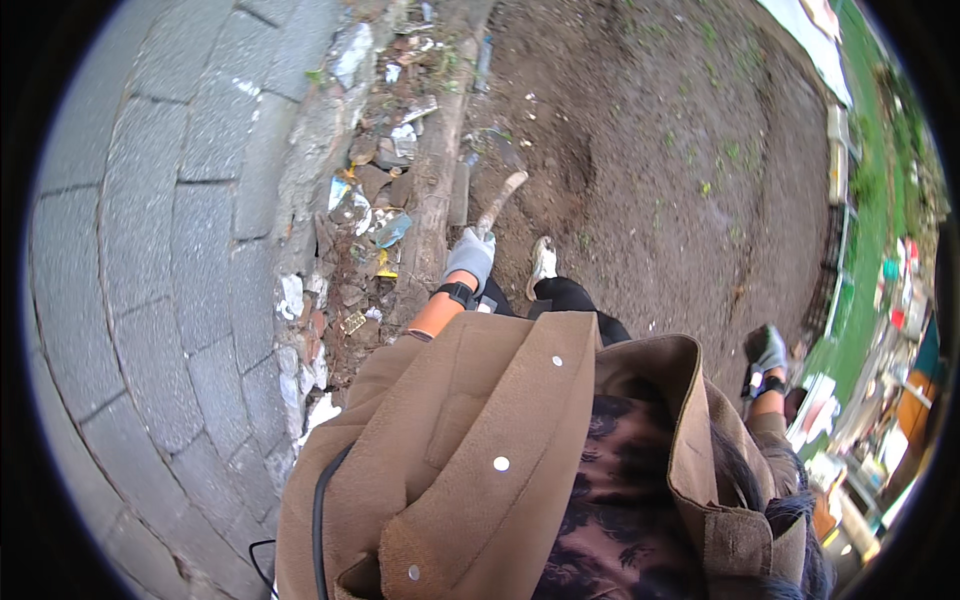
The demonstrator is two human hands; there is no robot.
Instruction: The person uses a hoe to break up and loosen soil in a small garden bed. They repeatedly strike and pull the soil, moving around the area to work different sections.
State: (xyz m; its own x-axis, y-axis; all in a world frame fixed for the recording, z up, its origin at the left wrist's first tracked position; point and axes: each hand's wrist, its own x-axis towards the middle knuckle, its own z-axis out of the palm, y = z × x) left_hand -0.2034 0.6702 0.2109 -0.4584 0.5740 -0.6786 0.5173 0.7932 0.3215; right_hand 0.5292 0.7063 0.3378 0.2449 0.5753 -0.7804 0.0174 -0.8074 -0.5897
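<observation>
My left hand (472, 255), in a pale grey glove with a dark watch band at the wrist, grips a slightly curved, light-brown wooden stick or tool handle (501, 201). Its far end hangs over brown soil (637, 195), and whether it carries a blade is not visible. Out to the right, my right hand (765, 350) wears a grey glove with a darker part and a wrist strap. It hangs beside my body; blur hides how its fingers are set. My white shoe (544, 262) is on the soil between the hands.
Grey paving blocks (210, 255) cover the left side. Along their edge runs a broken concrete strip with stones, plastic scraps and a bluish piece of litter (393, 230). A low edging (838, 165) borders green ground (862, 277) on the right, beyond which sit assorted blurred objects.
</observation>
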